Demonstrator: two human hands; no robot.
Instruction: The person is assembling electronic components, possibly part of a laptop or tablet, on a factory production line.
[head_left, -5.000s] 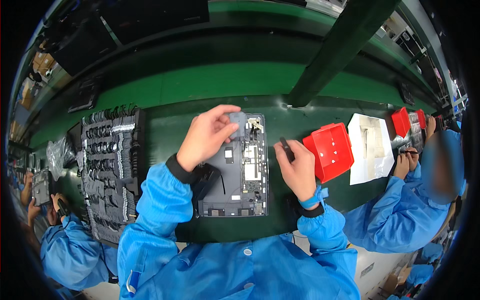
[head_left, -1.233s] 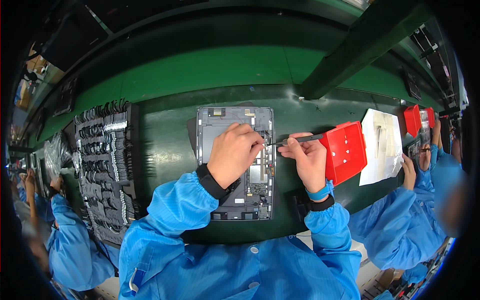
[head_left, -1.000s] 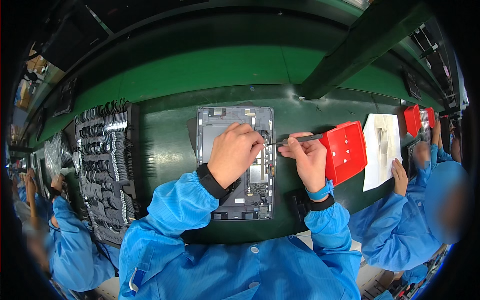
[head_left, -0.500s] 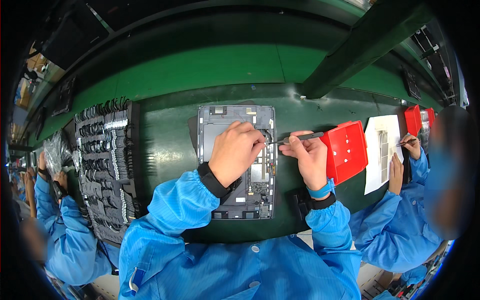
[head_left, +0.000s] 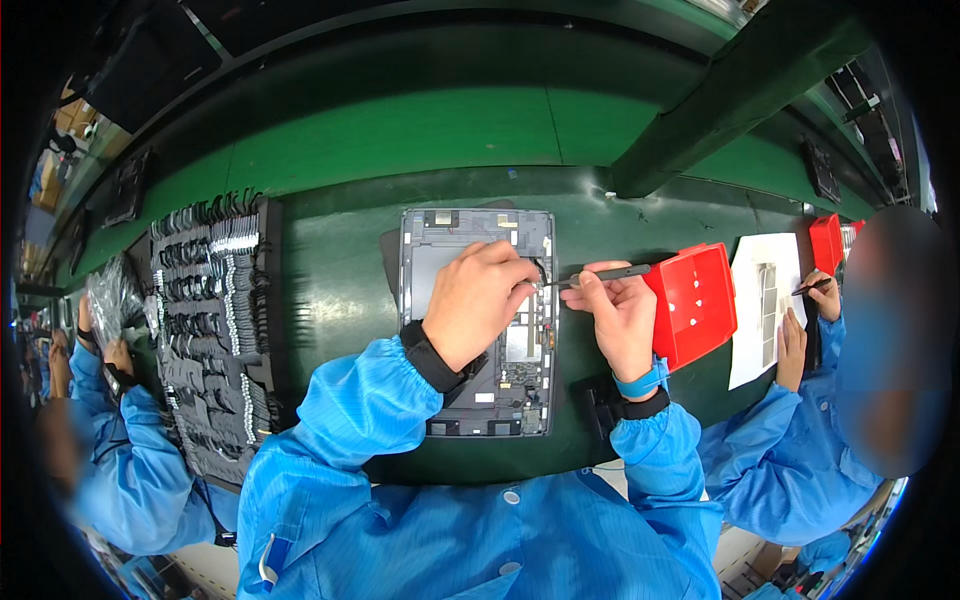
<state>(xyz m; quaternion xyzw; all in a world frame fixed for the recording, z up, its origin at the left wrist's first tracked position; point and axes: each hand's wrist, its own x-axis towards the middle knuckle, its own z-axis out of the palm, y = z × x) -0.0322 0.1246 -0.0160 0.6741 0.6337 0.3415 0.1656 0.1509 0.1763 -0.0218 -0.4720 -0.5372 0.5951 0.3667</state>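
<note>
An opened tablet-like device (head_left: 478,399) with its inner circuit board and dark panels showing lies on the dark green bench in front of me. My left hand (head_left: 478,300) reaches over its upper part, thumb and fingertips pinched together near the right edge; what they hold is too small or hidden to name. From the right, my right hand (head_left: 620,315) grips dark tweezers (head_left: 612,275) between thumb and fingers. The tweezers' tips point left and meet the left fingertips above the board. Close by my right hand stands a red tray (head_left: 688,340) with several small white pieces inside.
At left stands a dark rack (head_left: 262,300) packed with rows of black and silver parts. Right of the red tray lies a white sheet (head_left: 748,310), where a co-worker's hands (head_left: 793,345) work. A green post (head_left: 700,110) rises at the back. Another co-worker handles clear plastic bags (head_left: 112,300) at far left.
Both hands stay almost in place, with the left fingertips and tweezers' tips still together above the board. The whole view has shifted very slightly.
</note>
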